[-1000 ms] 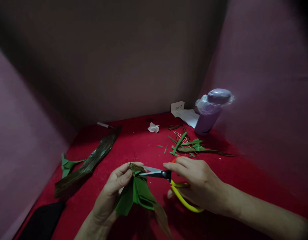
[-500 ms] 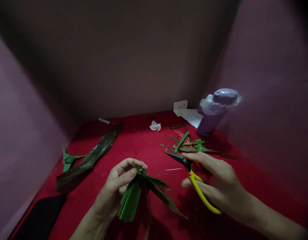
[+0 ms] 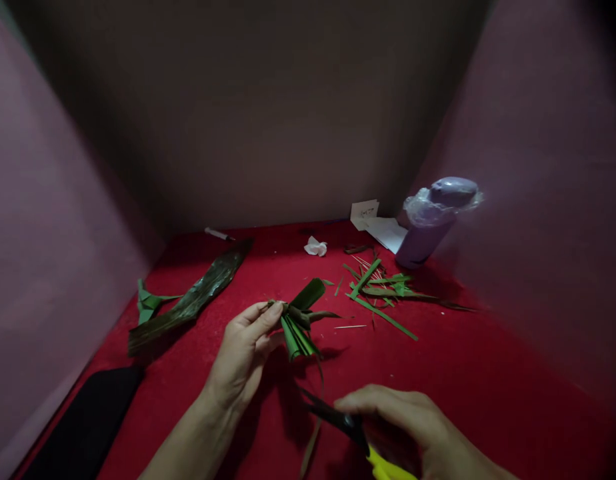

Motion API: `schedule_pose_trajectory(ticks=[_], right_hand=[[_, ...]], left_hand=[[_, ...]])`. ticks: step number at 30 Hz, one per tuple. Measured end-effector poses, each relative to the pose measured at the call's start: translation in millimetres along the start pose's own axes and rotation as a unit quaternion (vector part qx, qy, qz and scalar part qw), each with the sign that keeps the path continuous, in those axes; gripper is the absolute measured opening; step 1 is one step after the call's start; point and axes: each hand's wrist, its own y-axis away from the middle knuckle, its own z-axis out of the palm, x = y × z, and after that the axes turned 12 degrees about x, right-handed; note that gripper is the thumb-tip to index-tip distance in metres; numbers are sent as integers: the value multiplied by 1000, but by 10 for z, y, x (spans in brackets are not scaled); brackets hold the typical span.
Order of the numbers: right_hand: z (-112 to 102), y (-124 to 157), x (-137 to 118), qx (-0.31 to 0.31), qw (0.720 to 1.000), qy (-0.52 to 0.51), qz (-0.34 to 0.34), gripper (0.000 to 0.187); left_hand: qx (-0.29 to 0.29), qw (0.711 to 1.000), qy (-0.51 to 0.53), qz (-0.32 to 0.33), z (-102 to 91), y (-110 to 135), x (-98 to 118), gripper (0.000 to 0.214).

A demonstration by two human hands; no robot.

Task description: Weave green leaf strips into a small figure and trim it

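Observation:
Between the thumb and fingers of my left hand [image 3: 245, 350] is a bundle of folded green leaves [image 3: 301, 333], gripped at its tied end. Its cut ends fan out to the right, and a long thin brown strip [image 3: 311, 447] dangles beneath it. My right hand [image 3: 408, 420] holds scissors [image 3: 338, 420] with yellow handles and dark blades. The blades point left, near the hanging strip; whether they touch it I cannot tell. The handles run partly out of the picture at the bottom.
Leaf scraps [image 3: 383, 290] and thin sticks lie right of centre, with a single toothpick-like stick [image 3: 351, 327] nearer. A long dark leaf [image 3: 193, 300] and a folded green leaf piece [image 3: 147, 303] are at left. Behind stand a purple bottle [image 3: 423, 233], white cards [image 3: 385, 233] and crumpled tissue [image 3: 315, 247].
The scissors have come down and left, towards the dangling strip. My left hand has raised the leaf bundle slightly and turned it rightward. A long green strip now lies beside the scraps.

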Motion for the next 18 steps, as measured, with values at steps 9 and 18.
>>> schedule_pose_trajectory(ticks=[9,18], right_hand=[[260,-140,175,41,995,90,15,45],[347,-270,221,65,980,190,5,55]], left_hand=[[48,998,39,-7,8,-18,17,8],[28,996,65,-49,10,37,66,13]])
